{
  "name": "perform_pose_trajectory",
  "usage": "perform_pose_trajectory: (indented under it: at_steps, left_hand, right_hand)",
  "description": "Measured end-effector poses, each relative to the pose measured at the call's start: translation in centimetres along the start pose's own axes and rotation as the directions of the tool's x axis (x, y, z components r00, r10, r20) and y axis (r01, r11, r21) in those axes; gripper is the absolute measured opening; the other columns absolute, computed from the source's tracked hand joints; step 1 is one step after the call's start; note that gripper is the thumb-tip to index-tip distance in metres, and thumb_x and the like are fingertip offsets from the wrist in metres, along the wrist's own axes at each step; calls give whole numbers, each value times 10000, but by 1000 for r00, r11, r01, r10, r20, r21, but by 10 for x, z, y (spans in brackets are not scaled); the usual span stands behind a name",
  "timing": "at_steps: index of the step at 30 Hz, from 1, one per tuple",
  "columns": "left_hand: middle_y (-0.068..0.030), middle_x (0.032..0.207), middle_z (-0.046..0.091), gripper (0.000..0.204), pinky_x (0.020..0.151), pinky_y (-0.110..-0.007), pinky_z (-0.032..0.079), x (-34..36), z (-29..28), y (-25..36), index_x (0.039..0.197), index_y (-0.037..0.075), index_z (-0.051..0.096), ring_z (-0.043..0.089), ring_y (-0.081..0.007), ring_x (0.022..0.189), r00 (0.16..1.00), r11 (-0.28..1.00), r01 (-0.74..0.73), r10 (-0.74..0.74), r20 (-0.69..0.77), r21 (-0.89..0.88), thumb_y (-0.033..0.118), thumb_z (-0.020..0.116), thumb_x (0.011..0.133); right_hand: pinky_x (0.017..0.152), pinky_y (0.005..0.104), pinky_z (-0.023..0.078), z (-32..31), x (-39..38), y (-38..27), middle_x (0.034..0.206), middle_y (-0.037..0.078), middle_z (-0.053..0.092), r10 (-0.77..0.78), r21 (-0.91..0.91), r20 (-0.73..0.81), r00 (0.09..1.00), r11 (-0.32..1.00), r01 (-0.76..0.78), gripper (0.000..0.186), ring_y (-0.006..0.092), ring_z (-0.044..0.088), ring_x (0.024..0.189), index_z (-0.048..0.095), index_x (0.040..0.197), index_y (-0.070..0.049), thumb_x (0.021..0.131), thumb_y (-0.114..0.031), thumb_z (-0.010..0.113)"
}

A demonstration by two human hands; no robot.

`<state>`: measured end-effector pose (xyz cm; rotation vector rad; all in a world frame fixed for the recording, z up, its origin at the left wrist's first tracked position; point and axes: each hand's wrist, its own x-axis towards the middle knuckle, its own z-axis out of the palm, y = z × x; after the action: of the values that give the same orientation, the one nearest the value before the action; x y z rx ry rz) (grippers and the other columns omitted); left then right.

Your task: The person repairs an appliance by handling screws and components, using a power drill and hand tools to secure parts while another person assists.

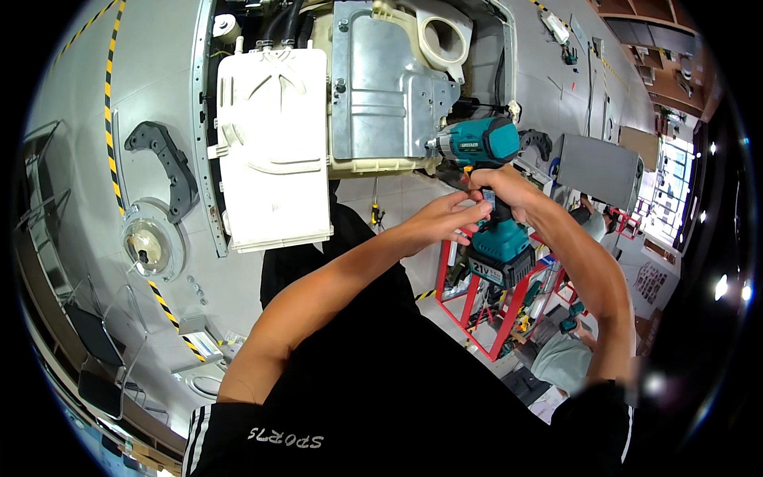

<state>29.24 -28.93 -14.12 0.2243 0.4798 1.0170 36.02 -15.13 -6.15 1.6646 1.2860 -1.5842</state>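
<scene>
A teal and black cordless drill (481, 143) is gripped by its handle in my right hand (510, 189). Its nose points left, at the lower right corner of a grey metal cover plate (377, 119); whether the bit touches a screw there I cannot tell. My left hand (451, 218) reaches across to the drill's handle, fingers apart and fingertips at the grip. Below hangs the drill's battery pack (502, 266). Left of the plate, a cream-white plastic housing (274, 151) sits in the opened appliance's metal frame (210, 127).
A dark curved counterweight (167, 167) and a round glass door (152, 241) lie on the floor to the left. At right stands a red-framed cart (509, 322) with tools. Another person (564, 362) is at the lower right. Folding chairs (95, 338) line the left side.
</scene>
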Motion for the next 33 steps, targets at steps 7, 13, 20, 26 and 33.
perform_pose_trajectory:
  at_steps: [7,13,20,26,33]
  left_hand:
    - [-40,1033,564,424,781,-290,444,5,1,-1,1116,87,470,524,-125,931,998,995,-41,45,-41,93,424,538,869]
    - [-25,1059,557,449,810,-275,423,-1,-7,4,1099,65,530,506,-110,953,993,994,-75,82,-88,79,457,482,888]
    - [-55,1078,548,463,835,-281,427,-5,9,14,1223,14,417,510,-126,993,987,989,-148,147,-57,-22,287,563,878]
    - [-33,965,588,446,772,-238,457,-13,29,14,1177,-1,481,552,-83,899,960,964,-266,262,101,22,205,654,822]
    - [-66,918,602,302,717,-238,492,-34,40,17,1061,-45,540,589,-101,814,972,979,-201,203,116,-22,98,648,819]
  right_hand:
    - [618,251,412,2,0,2,657,28,546,-45,-54,-48,998,998,42,116,106,498,671,565,627,-38,691,-132,544]
    - [444,287,427,6,-20,11,596,68,514,-22,163,-53,998,986,30,89,141,492,476,541,718,4,738,-80,561]
    - [505,298,428,10,-61,47,633,62,478,-198,431,-55,979,879,202,99,152,497,537,499,775,5,769,-73,561]
    - [564,291,410,33,-82,85,643,46,464,-421,561,-62,905,735,381,175,142,481,573,487,914,-3,795,-113,552]
    - [518,278,423,57,-91,98,640,68,506,-575,493,-186,796,647,582,168,147,505,540,475,937,13,778,-15,520]
